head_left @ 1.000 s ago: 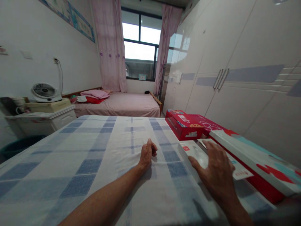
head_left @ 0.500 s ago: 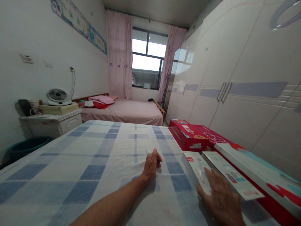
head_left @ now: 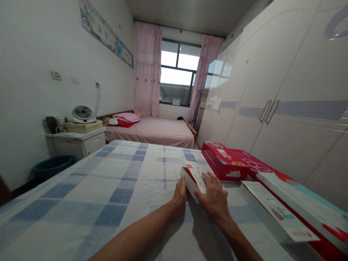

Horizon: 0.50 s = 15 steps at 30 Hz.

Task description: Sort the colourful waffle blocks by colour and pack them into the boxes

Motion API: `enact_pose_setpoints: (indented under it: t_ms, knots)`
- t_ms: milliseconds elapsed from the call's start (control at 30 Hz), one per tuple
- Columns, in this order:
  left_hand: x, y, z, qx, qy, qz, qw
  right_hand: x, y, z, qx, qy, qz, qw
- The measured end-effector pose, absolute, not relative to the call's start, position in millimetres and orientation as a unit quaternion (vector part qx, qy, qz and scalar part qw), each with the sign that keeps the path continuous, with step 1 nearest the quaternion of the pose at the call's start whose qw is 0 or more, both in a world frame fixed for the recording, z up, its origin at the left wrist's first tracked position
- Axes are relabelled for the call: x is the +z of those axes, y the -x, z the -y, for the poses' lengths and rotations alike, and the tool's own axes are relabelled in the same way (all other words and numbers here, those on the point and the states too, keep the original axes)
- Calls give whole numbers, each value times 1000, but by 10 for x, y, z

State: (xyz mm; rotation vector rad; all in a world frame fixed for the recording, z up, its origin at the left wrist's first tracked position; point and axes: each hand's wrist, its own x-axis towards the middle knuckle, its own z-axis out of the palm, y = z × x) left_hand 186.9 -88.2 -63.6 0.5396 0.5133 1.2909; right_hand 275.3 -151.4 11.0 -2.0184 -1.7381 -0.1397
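Observation:
A slim white cardboard box (head_left: pixel 199 178) with a red mark near its far end lies over the middle of the checked bedsheet. My right hand (head_left: pixel 214 195) grips it from above and the right, fingers over its top and the thumb at its near end. Against the box's left side is my left hand (head_left: pixel 180 193), its fingers bent and partly hidden. The top panel looks slightly raised, with a dark red gap along the left edge. A second white box (head_left: pixel 281 210), longer in view, lies to the right of my right hand.
A red box (head_left: pixel 225 159) stands just beyond the hands. Red and white packages (head_left: pixel 301 206) line the right edge of the checked sheet (head_left: pixel 130 203). Behind are a pink-covered bed (head_left: pixel 157 128), a cabinet with a fan (head_left: pixel 84 114), and a wardrobe (head_left: pixel 293 137).
My right hand has moved left with the white box, away from the second one. My left hand now meets it at its left side. The view has shifted slightly left.

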Motion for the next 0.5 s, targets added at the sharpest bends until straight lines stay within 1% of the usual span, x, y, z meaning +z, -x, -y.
enact_pose_setpoints:
  t_ms: [100, 200, 267, 367, 433, 500]
  knots:
    - [-503, -1768, 822, 568, -181, -224, 771, 162, -2527, 1450, -43, 713, 653, 252]
    - [-347, -1562, 780, 557, -154, -189, 794, 184, -2324, 1414, -18, 685, 668, 290]
    - [-267, -1374, 770, 569, -161, -173, 787, 192, -2199, 1397, 27, 656, 681, 324]
    - [-203, -1034, 776, 591, -159, -186, 769, 180, -2073, 1361, 127, 585, 698, 393]
    - [-181, -764, 791, 592, -157, -196, 766, 134, -2062, 1311, 189, 547, 686, 442]
    - [-159, -451, 810, 591, -152, -214, 762, 50, -2117, 1230, 224, 534, 657, 482]
